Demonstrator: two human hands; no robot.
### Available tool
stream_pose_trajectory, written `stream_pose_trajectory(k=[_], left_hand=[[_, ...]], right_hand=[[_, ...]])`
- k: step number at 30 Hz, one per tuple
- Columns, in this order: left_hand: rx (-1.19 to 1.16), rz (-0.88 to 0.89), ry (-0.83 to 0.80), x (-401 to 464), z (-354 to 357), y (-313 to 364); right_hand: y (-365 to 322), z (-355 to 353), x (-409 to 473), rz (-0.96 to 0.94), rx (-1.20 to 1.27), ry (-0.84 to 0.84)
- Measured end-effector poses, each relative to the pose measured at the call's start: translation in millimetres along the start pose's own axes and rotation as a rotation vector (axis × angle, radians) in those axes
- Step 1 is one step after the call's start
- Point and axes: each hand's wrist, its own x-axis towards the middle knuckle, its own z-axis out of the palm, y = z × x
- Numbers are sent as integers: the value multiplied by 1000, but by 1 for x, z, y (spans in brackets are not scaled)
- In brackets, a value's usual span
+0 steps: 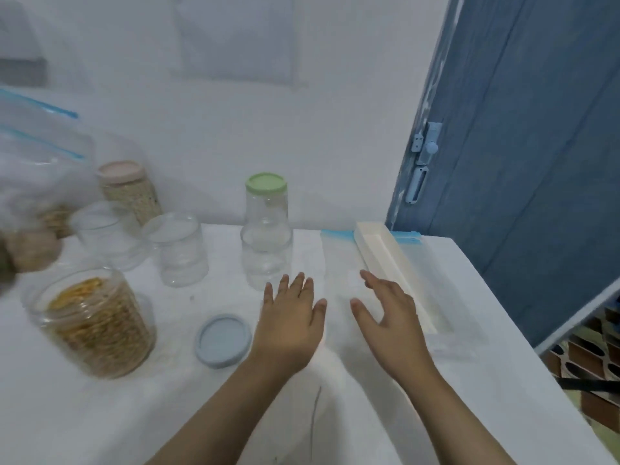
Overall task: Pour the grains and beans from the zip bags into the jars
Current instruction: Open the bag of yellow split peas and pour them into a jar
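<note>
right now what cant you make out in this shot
- Head view, left edge: zip bags are motion-blurred and cut off; their contents are unreadable.
- Something brownish below them is too blurred to identify.
- Flat zip bag on the right: the cream tray covers part of it; any contents are unclear.

A white wall [218, 129] rises at the far side behind the white-covered table [486, 380]. At right stands a blue door [536, 162] bearing a pale latch [427, 146]. Light is soft, even.
</note>
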Motion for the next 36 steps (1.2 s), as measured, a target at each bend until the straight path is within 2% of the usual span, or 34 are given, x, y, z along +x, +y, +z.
stream_pose_trajectory(k=[4, 7, 10, 12, 14, 16, 18, 20, 23, 26, 30, 36], left_hand=[[60, -86, 194, -40, -74, -58], [73, -144, 322, -65, -115, -108], [10, -208, 358, -76, -135, -154], [-29, -237, 345, -79, -138, -180], [-106, -238, 332, -81, -135, -199], [-244, -204, 326, -85, -132, -213], [-388, -141, 333, -87, -128, -223], [-467, -71, 349, -88, -124, -231], [-630, -15, 370, -87, -120, -243], [-833, -27, 383, -87, -117, -250], [-1069, -100, 348, -86, -119, -255], [-1183, -75, 324, -83, -118, -266]], right_hand=[[-55, 36, 4, -57, 43, -301], [-87, 79, 1, -45, -92, -551], [-105, 128, -9, 12, -262, -688], [-111, 157, -17, 30, -376, -666], [-113, 179, -25, 18, -439, -572], [-113, 194, -33, 20, -377, -435], [-120, 202, -40, 69, -125, -273], [-139, 205, -49, 83, 251, -78], [-179, 202, -63, 35, 638, 66], [-209, 196, -65, -100, 717, 76], [-223, 201, -56, -232, 545, 34], [-231, 208, -48, -226, 525, -84]])
